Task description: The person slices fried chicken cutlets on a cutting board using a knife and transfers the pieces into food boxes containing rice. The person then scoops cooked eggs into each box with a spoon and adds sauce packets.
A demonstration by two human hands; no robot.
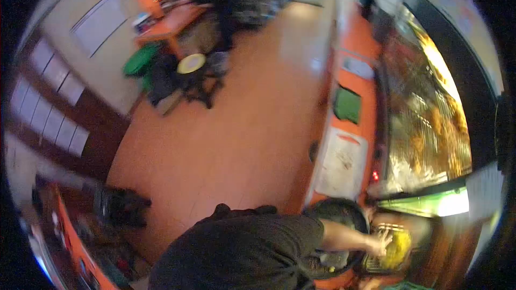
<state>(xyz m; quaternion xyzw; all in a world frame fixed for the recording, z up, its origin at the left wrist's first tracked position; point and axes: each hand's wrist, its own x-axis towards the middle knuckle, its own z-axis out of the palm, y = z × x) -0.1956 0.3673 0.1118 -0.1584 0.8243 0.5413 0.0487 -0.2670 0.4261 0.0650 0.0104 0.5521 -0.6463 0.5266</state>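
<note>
My left hand (379,243) reaches out to the right from a dark sleeve (242,249). It is over the near side of a metal, wire-like container (372,263) with yellow contents (398,249). The fingers look spread, though blurred, and I see nothing held in them. Whether they touch the container cannot be made out. Beneath my forearm is a large black round tub or pan (336,209), with a pale, translucent item (334,259) in its lower part. My right hand is out of view.
A long orange counter (363,91) bears a white board (339,164) with brown bits and a green cloth or mat (348,104). Beside it stands a lit glass case (424,129). Across the tiled floor (231,139) are a yellow-topped stool (192,63) and an orange table (174,24).
</note>
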